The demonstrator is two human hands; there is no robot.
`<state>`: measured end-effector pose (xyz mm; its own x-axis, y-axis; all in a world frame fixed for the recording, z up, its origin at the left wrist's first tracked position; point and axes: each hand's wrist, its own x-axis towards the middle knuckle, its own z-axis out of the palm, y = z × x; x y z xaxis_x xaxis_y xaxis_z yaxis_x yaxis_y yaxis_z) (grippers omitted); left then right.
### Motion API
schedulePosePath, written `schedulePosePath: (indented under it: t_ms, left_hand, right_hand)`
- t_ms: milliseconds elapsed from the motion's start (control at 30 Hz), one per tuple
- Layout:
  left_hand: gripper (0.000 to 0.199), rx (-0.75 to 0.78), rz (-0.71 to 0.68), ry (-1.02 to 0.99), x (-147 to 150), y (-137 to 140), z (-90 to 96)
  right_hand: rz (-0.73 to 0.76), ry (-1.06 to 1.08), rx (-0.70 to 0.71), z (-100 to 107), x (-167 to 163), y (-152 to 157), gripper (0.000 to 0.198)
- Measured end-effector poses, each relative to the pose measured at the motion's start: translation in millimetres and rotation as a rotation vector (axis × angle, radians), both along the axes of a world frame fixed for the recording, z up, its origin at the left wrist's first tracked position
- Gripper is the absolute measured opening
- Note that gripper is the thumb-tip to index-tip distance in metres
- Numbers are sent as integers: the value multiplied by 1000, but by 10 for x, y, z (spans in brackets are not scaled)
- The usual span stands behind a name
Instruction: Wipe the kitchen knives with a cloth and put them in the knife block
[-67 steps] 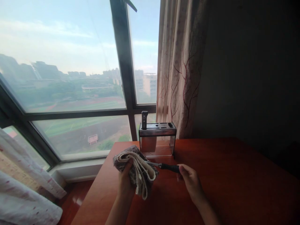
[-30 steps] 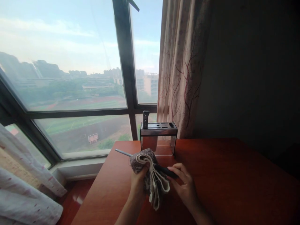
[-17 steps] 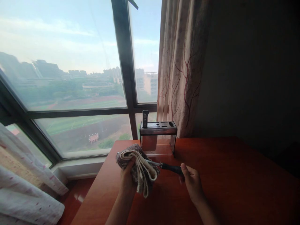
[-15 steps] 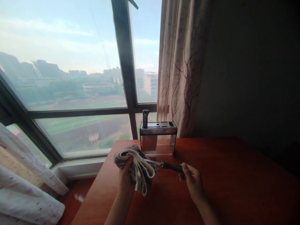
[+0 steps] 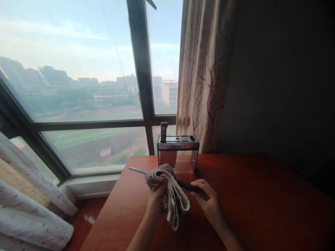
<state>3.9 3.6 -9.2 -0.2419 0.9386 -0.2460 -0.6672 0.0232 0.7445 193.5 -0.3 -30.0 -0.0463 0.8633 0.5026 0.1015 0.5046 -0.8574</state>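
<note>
My left hand (image 5: pixel 157 197) is closed around a folded cloth (image 5: pixel 174 195), grey-brown and fuzzy on one side and cream on the other. The cloth is wrapped about the metal rod of a sharpening steel (image 5: pixel 137 170), whose bare tip sticks out to the left. On the other side, my right hand (image 5: pixel 208 198) grips the end of its black handle between thumb and fingers. The middle of the rod is hidden inside the cloth. Behind them stands a clear-sided knife block (image 5: pixel 179 146) holding one black-handled knife (image 5: pixel 164 132), a cleaver by its broad blade.
The reddish-brown wooden table (image 5: pixel 251 195) extends to the right under both hands. A large window (image 5: pixel 86 87) fills the left and far side. Patterned curtains (image 5: pixel 206 69) hang beside the dark wall, and a pale one (image 5: pixel 31 209) lies at lower left.
My left hand and the cloth have slid right along the rod toward the handle. The rod's tip now shows beyond the cloth, and the section near the handle is covered.
</note>
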Motion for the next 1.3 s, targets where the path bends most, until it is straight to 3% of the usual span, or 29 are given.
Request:
schedulePosePath:
  t_ms: [133,300,567,767,867,1067,1300]
  left_hand:
    - [42,9,1,42,-10,-5,-9]
    - [41,90,20,66,-107,-7,65]
    - [33,110,165,26,-322,30,180]
    - [39,143,54,155,-46,-73,103]
    - [43,103,66,181,69,-93,72]
    - [36,90,68,177,-28,-65,136]
    - [33,99,175,53,-339,43,148]
  right_hand:
    - [-30,6,-142,-18,-24,-19,25]
    - [23,170,-391,-4,-32,-57,44]
    - [-70,356,-510,29,28,-23,46]
    - [-28,309,-579,-64,-64,-17,56]
    - [6,298,-625,-81,-83,-30,59]
    - [196,228,-512,39,-54,-58,48]
    - [40,220,-388,0,144,14,32]
